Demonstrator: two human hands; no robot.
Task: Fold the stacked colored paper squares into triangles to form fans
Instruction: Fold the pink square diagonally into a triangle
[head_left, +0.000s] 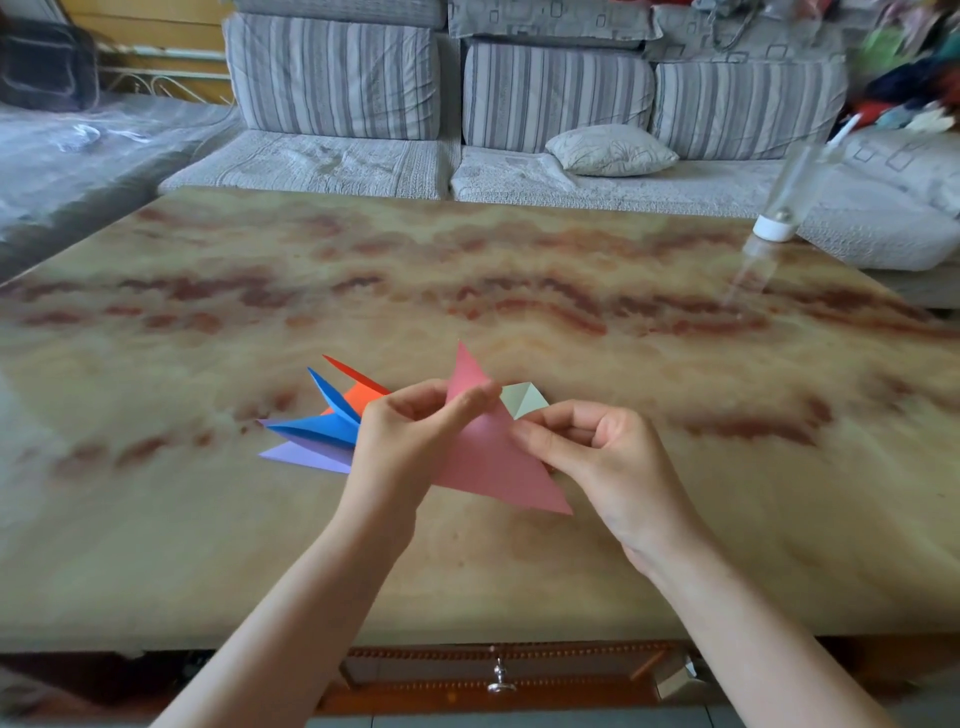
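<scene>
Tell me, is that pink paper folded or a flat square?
Folded: the pink paper shows a triangle outline with sharp points, pinched by the left hand and right hand. Layer count: cannot tell.

Marbled table (467, 291) with folded paper triangles (322, 427)

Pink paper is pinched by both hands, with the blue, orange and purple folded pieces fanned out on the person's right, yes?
Wrong side: in the head view the blue piece, orange piece and purple piece fan out on the person's left. The left hand and right hand do pinch the pink paper.
</scene>
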